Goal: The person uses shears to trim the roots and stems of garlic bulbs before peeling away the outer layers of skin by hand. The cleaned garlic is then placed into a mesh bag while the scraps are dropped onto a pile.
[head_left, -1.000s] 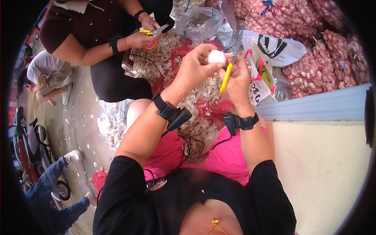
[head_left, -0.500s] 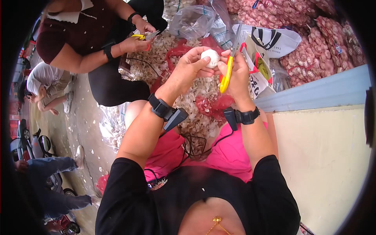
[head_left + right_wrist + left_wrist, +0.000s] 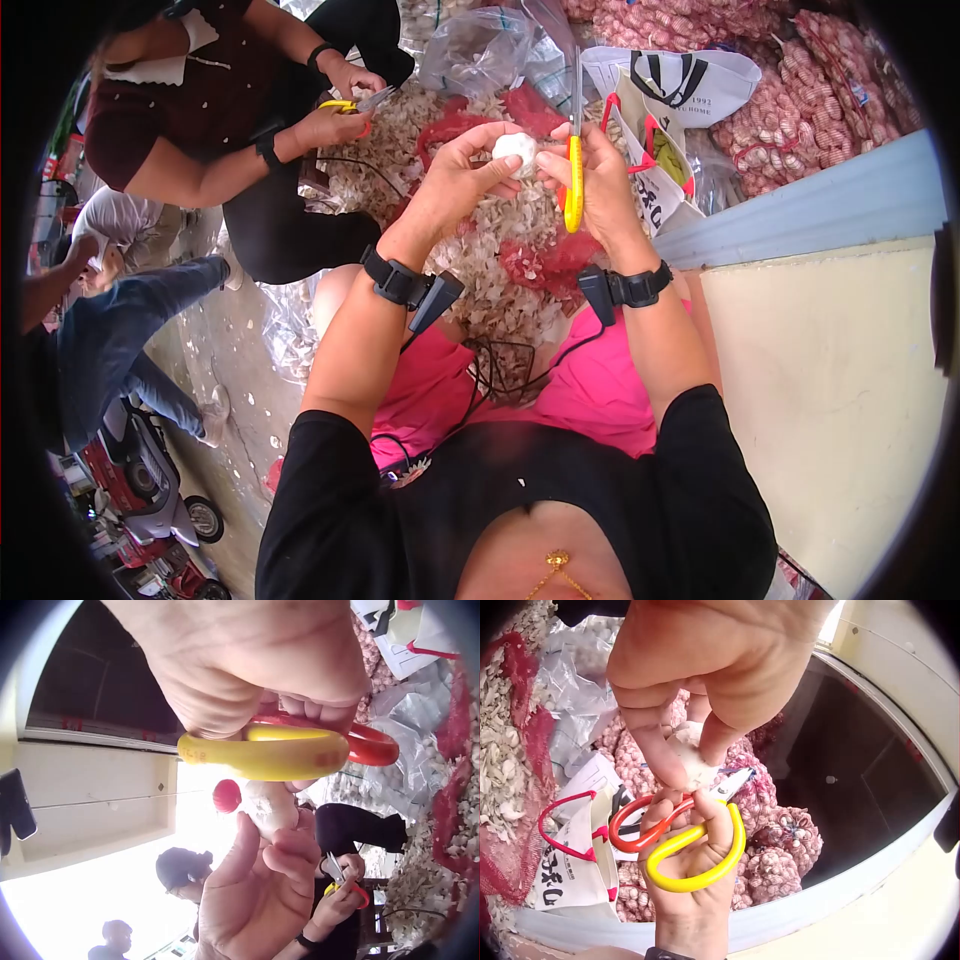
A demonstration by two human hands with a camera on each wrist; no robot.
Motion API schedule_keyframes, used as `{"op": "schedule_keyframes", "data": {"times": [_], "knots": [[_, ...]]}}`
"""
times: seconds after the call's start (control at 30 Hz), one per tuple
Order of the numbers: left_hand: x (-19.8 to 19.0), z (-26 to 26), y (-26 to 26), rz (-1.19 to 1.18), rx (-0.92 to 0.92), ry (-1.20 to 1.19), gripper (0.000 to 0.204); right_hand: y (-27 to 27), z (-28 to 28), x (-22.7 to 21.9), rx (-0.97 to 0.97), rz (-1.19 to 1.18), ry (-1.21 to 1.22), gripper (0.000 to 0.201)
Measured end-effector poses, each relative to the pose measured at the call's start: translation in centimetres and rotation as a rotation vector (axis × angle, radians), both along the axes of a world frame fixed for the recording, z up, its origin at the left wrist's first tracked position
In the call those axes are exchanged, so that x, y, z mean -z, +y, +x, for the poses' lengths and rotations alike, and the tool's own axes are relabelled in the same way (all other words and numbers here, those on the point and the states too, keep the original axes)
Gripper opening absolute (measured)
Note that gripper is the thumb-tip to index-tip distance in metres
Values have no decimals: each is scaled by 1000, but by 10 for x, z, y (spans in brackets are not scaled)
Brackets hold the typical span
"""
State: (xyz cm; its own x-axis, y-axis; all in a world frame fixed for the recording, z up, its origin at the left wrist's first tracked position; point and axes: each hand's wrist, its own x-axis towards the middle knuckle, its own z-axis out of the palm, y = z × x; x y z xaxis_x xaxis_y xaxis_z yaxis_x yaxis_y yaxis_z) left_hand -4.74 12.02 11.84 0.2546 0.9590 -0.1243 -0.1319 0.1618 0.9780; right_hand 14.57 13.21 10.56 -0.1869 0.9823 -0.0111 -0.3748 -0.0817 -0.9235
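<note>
A peeled-looking white garlic bulb (image 3: 512, 152) is pinched between the thumb and fingers of my left hand (image 3: 462, 180). My right hand (image 3: 603, 190) holds scissors (image 3: 574, 185) with one yellow and one red handle, blades pointing away from me. In the left wrist view, the yellow handle loop (image 3: 694, 882) hangs around the right thumb, and the right fingertips are right at the underside of the bulb. The right wrist view has the handles crossing in front of the right palm, with the bulb (image 3: 270, 810) just below them in the left fingers.
Garlic skins (image 3: 500, 290) and red netting (image 3: 540, 265) lie below my hands. A white tote bag (image 3: 655, 140) stands beyond the right hand, with net sacks of garlic (image 3: 780, 150) behind. At the left, another person (image 3: 200, 110) holds yellow-handled scissors (image 3: 358, 103). A ledge (image 3: 800, 215) borders my right.
Both hands have shifted slightly left in the head view with the bulb and scissors. The scissors have turned from slanted to nearly upright in view. A passer-by in jeans has moved at the left.
</note>
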Motion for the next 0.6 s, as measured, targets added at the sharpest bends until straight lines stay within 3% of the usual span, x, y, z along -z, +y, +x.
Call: {"op": "schedule_keyframes", "data": {"times": [0.3, 0.4, 0.6], "knots": [[8, -2, 1, 78, 80, 151, 38, 2, 3, 11, -23, 19, -121, 36], [2, -3, -3, 21, 156, -5, 38, 6, 9, 17, -70, -38, 42, 35], [2, -4, -1, 25, 58, 54, 37, 3, 6, 3, -88, -45, 12, 32]]}}
